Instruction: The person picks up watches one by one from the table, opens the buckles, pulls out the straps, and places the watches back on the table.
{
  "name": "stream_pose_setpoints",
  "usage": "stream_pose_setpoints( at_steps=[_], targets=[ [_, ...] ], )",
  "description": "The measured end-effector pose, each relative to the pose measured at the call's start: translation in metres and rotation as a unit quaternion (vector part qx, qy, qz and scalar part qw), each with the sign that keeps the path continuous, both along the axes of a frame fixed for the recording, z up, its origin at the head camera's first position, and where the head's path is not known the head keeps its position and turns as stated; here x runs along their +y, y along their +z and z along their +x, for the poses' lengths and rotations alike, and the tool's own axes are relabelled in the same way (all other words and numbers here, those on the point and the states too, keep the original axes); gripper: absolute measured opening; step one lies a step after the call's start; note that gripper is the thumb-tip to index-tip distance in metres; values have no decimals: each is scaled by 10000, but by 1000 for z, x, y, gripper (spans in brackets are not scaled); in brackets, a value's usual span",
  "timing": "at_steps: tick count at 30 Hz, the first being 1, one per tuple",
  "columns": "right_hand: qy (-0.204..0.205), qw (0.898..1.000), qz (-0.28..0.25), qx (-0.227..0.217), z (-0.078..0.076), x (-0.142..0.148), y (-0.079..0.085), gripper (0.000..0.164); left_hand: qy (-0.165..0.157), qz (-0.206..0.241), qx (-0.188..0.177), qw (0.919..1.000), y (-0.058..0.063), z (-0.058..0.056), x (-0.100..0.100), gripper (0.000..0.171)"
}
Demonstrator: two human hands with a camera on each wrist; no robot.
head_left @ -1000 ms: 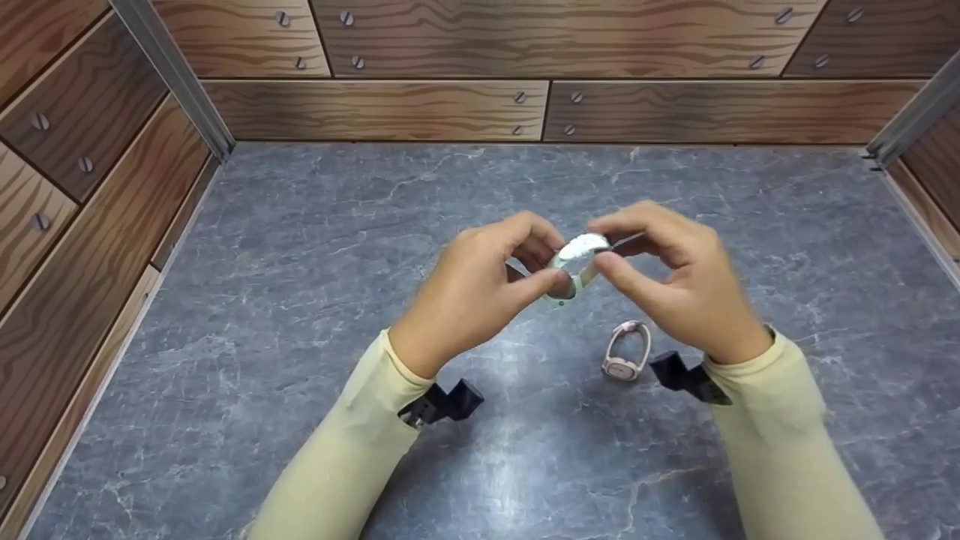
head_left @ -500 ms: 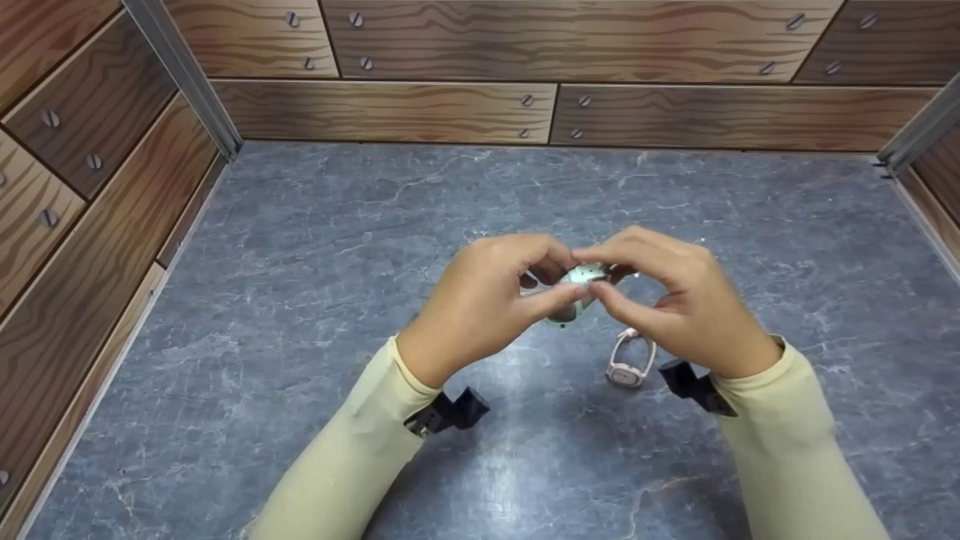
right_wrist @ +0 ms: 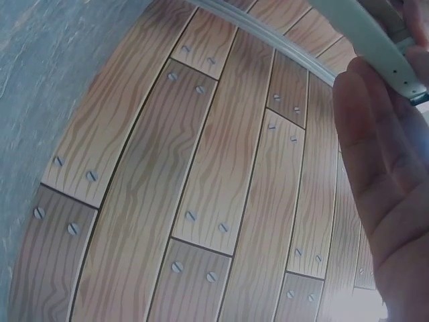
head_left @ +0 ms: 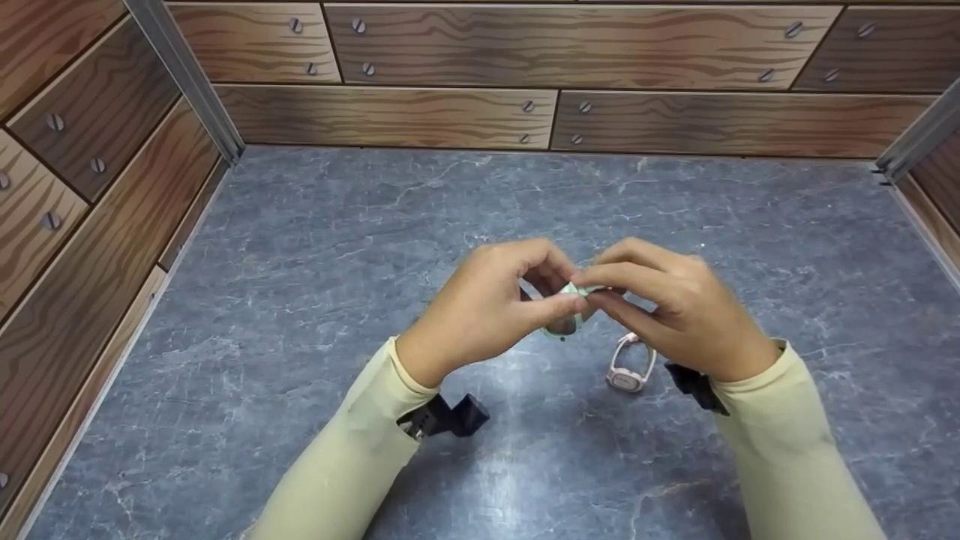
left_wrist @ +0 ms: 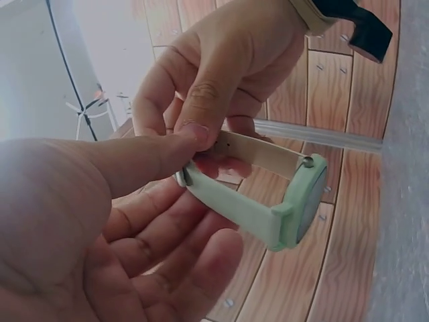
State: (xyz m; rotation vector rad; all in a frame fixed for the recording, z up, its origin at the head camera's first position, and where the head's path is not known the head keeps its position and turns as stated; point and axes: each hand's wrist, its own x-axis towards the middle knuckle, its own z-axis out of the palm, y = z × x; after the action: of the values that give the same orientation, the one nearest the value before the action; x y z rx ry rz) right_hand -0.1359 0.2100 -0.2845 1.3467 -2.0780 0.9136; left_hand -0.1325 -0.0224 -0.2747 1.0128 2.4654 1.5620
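A mint-green wristwatch (head_left: 561, 328) is held up between both hands, its band closed into a loop. My left hand (head_left: 487, 311) pinches the band near the buckle, thumb on top. From the other side my right hand (head_left: 679, 311) pinches the band's end, fingertips meeting the left thumb. In the left wrist view the green strap (left_wrist: 234, 204) runs from the joined fingertips to the watch case (left_wrist: 307, 204), whose face is turned away. The buckle is mostly hidden under the fingers. The right wrist view shows the strap (right_wrist: 375, 50) with small holes near its end.
A pink wristwatch (head_left: 625, 379) lies on the grey marbled tabletop (head_left: 337, 247), just below the right hand, its band looped. Wood-patterned walls (head_left: 390, 116) enclose the back and sides. Black wrist cameras (head_left: 469, 415) sit on both cream sleeves.
Both hands have come lower and closer together with the green wristwatch. The right hand's fingers have closed in on the band's end, covering more of it. The pink wristwatch stays put.
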Motion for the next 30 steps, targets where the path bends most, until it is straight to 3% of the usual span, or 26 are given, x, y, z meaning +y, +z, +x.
stream_pose_setpoints(
  at_steps=[8,16,25,30],
  targets=[
    [-174,9996,195,-141,1,-2,-1,20,50,-330,-139,9993,0,1,-2,9],
    [-405,9985,65,-371,2,-5,-1,17,244,-423,110,9987,0,2,-1,8],
    [-425,9979,100,-481,2,-3,1,11,357,-342,-4,9988,0,1,0,8],
    [-465,9964,83,-706,2,-2,1,16,426,-423,4,9982,0,0,0,7]
  ],
)
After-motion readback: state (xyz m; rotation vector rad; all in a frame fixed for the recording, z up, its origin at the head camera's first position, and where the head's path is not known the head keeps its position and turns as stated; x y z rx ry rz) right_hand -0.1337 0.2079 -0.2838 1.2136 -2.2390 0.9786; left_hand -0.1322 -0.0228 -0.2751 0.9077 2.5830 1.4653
